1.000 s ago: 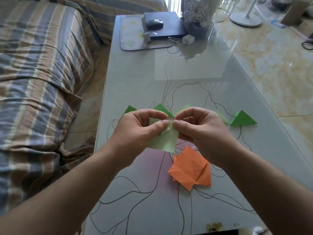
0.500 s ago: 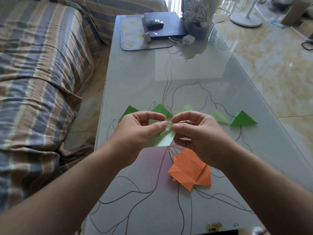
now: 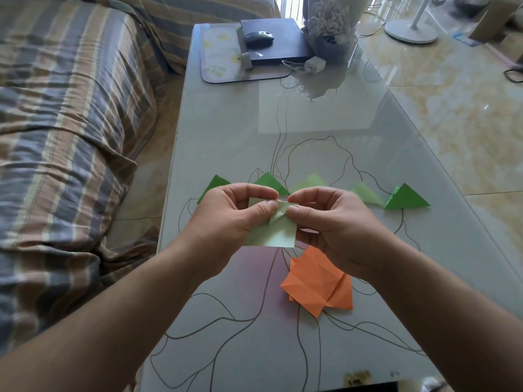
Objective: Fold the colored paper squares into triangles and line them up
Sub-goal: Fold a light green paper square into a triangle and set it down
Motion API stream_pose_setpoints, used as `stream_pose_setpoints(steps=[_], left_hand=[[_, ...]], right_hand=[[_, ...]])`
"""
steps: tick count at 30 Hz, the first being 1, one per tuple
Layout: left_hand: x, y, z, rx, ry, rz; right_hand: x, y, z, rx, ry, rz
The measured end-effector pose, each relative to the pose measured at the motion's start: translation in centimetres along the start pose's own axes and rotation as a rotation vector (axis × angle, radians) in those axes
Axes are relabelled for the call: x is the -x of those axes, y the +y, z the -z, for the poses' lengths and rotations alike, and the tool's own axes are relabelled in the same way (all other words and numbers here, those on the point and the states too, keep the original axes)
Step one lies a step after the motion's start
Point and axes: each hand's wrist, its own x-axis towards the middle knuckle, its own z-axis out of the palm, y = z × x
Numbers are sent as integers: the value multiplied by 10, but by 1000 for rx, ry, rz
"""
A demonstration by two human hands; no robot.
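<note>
Pale green paper (image 3: 278, 236) lower again

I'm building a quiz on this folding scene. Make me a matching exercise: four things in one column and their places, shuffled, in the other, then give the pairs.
Things
1. pale green paper
2. orange papers
3. dark green triangle
4. computer mouse

Places
A. on the black box at the far end of the table
B. right end of the row of folded triangles
C. pinched at its top edge by the left hand and the right hand
D. lying on the table just near of the right hand

Pairs: 1-C, 2-D, 3-B, 4-A
</note>
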Motion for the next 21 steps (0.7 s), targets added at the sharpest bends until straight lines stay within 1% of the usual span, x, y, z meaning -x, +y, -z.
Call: stream_pose_setpoints(steps=[11, 17, 21], left_hand=[[-2, -1, 0, 22, -19, 26], [-1, -1, 1, -2, -25, 6], [0, 0, 1, -16, -30, -7]], right_hand=[[-1, 1, 1, -21, 42, 8], [0, -1, 2, -55, -7, -19], [-1, 0, 2, -45, -7, -29]])
